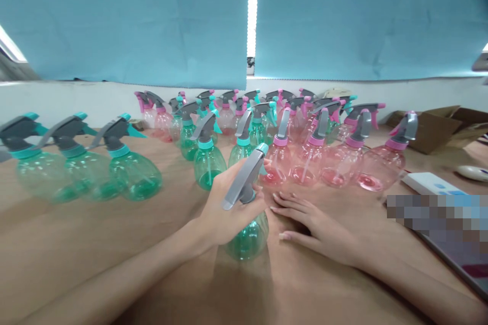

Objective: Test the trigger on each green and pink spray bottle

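Note:
My left hand is wrapped round the neck of a green spray bottle with a grey trigger head and teal nozzle. The bottle stands upright on the brown table just in front of me. My right hand lies flat on the table right beside the bottle, fingers stretched out toward it, holding nothing.
Several green spray bottles stand in a row at the left and in the middle. Several pink spray bottles stand behind my hands to the right. An open cardboard box sits far right, a white flat box nearer. Blue sheets hang behind.

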### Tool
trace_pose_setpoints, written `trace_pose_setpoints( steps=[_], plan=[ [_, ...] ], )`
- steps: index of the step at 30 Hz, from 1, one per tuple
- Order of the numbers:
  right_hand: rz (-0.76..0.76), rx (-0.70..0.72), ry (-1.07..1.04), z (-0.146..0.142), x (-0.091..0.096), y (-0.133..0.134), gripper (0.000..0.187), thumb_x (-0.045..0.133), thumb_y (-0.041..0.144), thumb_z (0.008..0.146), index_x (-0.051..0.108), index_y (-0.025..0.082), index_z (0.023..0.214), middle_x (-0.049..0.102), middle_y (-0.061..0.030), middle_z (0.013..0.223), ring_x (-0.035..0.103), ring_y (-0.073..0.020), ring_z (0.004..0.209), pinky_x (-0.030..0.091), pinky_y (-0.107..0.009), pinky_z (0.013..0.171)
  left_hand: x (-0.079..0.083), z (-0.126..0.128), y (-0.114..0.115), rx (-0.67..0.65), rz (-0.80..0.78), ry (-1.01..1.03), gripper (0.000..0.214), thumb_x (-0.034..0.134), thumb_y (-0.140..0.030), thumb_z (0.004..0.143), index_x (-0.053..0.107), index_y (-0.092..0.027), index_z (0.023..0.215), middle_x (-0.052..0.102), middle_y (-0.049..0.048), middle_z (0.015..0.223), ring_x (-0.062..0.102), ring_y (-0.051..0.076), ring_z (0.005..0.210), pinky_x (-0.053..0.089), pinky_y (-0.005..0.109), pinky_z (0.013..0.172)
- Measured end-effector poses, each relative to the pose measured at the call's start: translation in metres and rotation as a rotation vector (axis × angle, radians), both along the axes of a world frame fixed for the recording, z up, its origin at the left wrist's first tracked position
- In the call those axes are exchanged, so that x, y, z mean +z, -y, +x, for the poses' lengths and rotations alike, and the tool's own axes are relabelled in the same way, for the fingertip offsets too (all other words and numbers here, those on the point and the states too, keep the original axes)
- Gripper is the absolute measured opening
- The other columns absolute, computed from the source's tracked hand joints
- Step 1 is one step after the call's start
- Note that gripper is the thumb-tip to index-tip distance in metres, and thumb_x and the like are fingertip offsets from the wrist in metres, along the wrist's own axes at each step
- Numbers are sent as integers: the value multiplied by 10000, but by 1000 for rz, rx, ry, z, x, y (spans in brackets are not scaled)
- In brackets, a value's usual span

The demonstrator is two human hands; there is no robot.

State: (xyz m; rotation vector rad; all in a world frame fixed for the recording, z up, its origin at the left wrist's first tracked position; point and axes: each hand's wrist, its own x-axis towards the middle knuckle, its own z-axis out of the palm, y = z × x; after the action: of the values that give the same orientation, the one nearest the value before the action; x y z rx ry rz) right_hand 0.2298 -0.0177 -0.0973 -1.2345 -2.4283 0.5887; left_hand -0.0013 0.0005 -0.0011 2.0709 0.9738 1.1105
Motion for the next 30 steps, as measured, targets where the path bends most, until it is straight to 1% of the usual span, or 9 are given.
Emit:
trace_pose_setpoints(
  steps=[3,6,11,15,19,21,23,27,30],
  plan=[
    [10,-2,-14,0,0,0,591,530,564,932,439,303,1454,357,-33,1552,273,-294,1449,239,-544,1181,1,0,1,-5,-3,-27,195,525,-172,742,550,-214,930,604,-12,781,616,162,733,477,270,592],
    [6,-7,2,-1,0,0,603,521,575,932,441,285,1454,349,-38,1555,262,-290,1453,239,-539,1182,2,-1,1,-7,5,-39,183,522,-175,744,545,-211,922,611,-5,801,613,164,736,473,277,598],
    [6,-2,27,-1,1,0,617,500,591,935,452,252,1448,336,-51,1557,260,-283,1454,234,-535,1185,3,-1,2,-17,6,-34,241,518,-183,738,544,-208,976,610,0,834,585,148,688,461,282,596],
    [12,-6,17,-1,0,0,603,505,582,937,444,273,1452,340,-39,1557,267,-277,1452,239,-528,1185,4,0,1,-24,9,-26,109,506,-180,726,505,-201,832,569,-19,747,523,117,605,408,261,541],
    [5,-4,-12,0,0,0,593,526,565,935,429,301,1457,339,-29,1557,271,-281,1450,240,-533,1183,5,0,1,-24,52,-23,155,495,-171,718,539,-199,864,532,-18,732,505,130,628,400,270,554],
    [2,-4,-9,0,0,0,599,526,569,933,430,295,1457,333,-31,1560,264,-283,1453,237,-537,1183,6,0,1,-26,61,-16,173,489,-167,718,551,-200,876,489,-29,695,462,122,599,384,264,537],
    [6,-4,-4,0,-1,0,599,526,571,931,434,294,1455,339,-31,1558,264,-284,1453,237,-538,1183,7,0,2,-24,48,-7,150,490,-159,712,545,-202,845,466,-37,677,419,108,569,368,250,512],
    [15,-2,-17,1,-2,0,584,536,557,933,430,317,1455,355,-23,1552,277,-285,1448,238,-540,1182,7,1,2,-14,44,5,91,502,-161,701,513,-206,779,524,-22,715,422,104,576,350,242,499],
    [7,0,-19,1,-2,0,592,537,558,932,420,317,1460,347,-24,1556,274,-285,1449,235,-538,1183,6,1,2,-47,-8,43,101,502,-173,707,509,-202,804,522,-24,735,426,87,533,348,233,470]
  ],
)
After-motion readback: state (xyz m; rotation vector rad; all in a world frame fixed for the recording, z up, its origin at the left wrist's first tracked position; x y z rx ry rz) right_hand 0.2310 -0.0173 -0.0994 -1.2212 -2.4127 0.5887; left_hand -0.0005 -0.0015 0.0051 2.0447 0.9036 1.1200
